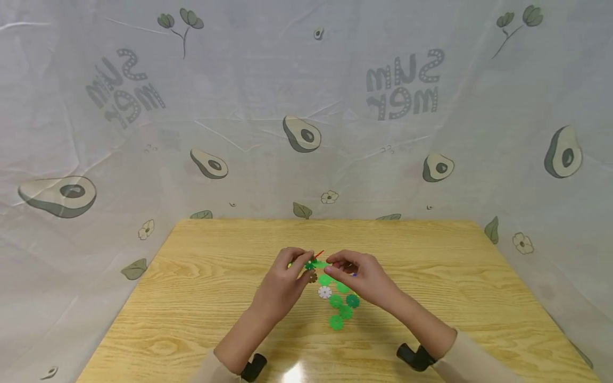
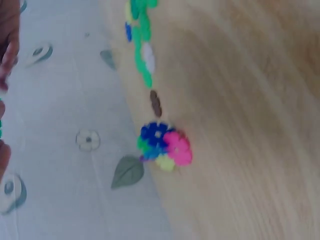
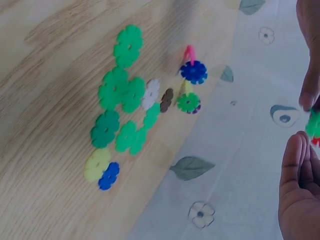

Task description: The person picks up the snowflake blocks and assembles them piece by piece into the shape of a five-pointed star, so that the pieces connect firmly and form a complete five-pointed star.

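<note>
Two hands, the left hand [image 1: 286,271] and the right hand [image 1: 362,270], are hovering close together over a wooden table [image 1: 201,298]. The left is pinching a dark green disc [image 1: 309,265], a red piece [image 1: 319,254] sticking out just beyond it. The right is curving inward near that disc; whether it is grasping anything, I cannot tell. Green discs [image 1: 337,322], a white disc [image 1: 325,292] and a brown disc [image 3: 166,100] are lying below, near a multicoloured cluster [image 2: 157,135].
</note>
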A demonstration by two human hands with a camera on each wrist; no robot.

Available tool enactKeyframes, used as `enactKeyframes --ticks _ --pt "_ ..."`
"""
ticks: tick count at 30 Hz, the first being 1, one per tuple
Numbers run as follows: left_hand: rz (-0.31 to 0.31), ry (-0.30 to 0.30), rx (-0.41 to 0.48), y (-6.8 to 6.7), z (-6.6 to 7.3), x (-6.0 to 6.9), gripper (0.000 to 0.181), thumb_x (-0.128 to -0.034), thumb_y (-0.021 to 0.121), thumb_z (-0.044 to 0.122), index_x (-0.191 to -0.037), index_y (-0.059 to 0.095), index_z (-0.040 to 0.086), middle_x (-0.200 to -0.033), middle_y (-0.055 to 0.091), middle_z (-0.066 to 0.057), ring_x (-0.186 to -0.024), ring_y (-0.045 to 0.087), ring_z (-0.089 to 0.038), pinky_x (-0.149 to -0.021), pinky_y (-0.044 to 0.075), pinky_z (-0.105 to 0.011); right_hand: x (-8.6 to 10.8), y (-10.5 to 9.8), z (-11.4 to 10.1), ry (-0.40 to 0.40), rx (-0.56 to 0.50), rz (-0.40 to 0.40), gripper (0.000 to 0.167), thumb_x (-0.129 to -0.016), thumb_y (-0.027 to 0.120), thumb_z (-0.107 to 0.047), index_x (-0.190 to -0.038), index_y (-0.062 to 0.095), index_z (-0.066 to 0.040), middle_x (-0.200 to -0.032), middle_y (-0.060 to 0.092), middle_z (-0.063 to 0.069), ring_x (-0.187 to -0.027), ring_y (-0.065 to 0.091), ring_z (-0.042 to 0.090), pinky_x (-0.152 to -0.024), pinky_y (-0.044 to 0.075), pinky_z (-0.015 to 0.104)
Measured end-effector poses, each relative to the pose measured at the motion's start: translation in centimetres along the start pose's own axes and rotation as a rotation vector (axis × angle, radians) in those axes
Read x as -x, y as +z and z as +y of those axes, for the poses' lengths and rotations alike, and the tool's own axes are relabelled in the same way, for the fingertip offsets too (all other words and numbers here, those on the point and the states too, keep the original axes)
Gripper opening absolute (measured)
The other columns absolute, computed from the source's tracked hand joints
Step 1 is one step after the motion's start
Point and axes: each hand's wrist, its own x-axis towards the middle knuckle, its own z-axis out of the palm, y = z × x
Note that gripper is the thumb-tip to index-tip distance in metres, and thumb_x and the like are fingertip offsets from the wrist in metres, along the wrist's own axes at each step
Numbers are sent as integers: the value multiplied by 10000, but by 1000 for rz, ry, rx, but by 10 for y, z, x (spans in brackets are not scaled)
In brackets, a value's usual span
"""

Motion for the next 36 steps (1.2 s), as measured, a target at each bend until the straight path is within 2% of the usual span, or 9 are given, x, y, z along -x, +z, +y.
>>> enactKeyframes --ticks 4,7,11,14,18,22,27,31,36 --pt "-90 -217 120 -11 -11 3 339 -880 840 91 -1203 742 56 -1088 655 -62 -946 649 -180 -743 594 -252 0 -6 14 7 42 33 247 -1021 699 -250 -1197 723 -77 -1034 742 14 -925 672 71 -859 600 254" --pt "-205 -367 193 -16 -18 9 310 -879 840 92 -1173 753 48 -1038 651 -54 -896 625 -170 -723 573 -253 4 -13 30 25 92 36 256 -1019 701 -222 -1212 708 -55 -1078 733 43 -944 668 111 -882 602 290" --pt "-398 -465 273 -13 -27 21 250 -878 836 78 -1109 764 15 -960 649 -56 -851 608 -154 -703 555 -233 11 -20 53 40 162 -9 264 -1010 704 -160 -1217 686 3 -1149 715 137 -986 660 193 -881 601 340" --pt "-528 -471 327 -7 -33 30 196 -876 837 72 -1046 765 5 -907 648 -67 -804 579 -143 -662 525 -216 16 -23 70 58 200 -59 265 -999 702 -109 -1210 670 47 -1152 696 186 -1005 651 242 -869 597 370" --pt "-611 -444 372 0 -38 40 151 -851 857 63 -917 737 -3 -846 644 -85 -743 517 -125 -609 462 -208 21 -22 91 107 252 -126 274 -972 726 -77 -1194 656 67 -1110 678 160 -990 629 227 -834 581 352" --pt "-636 -421 377 7 -41 46 176 -825 877 61 -853 715 1 -810 633 -73 -721 492 -109 -600 441 -207 22 -19 106 110 299 -173 271 -933 776 -85 -1139 651 39 -1045 653 102 -922 573 155 -769 544 282" --pt "-649 -416 379 13 -43 51 207 -793 896 65 -854 713 -9 -805 635 -63 -719 502 -107 -615 458 -206 23 -17 112 72 349 -172 265 -906 821 -150 -1071 662 -18 -994 619 46 -882 523 107 -746 516 260" --pt "-653 -436 400 15 -44 55 194 -801 887 53 -868 719 -18 -822 645 -70 -739 531 -130 -629 467 -211 22 -14 114 51 382 -163 271 -901 834 -190 -1058 681 -30 -974 611 28 -862 500 84 -735 506 258" --pt "-655 -471 406 19 -44 58 183 -812 883 63 -838 711 4 -815 612 -58 -735 490 -141 -615 426 -220 22 -10 116 23 380 -161 263 -908 825 -180 -1071 693 -20 -965 606 23 -853 484 67 -722 495 240"
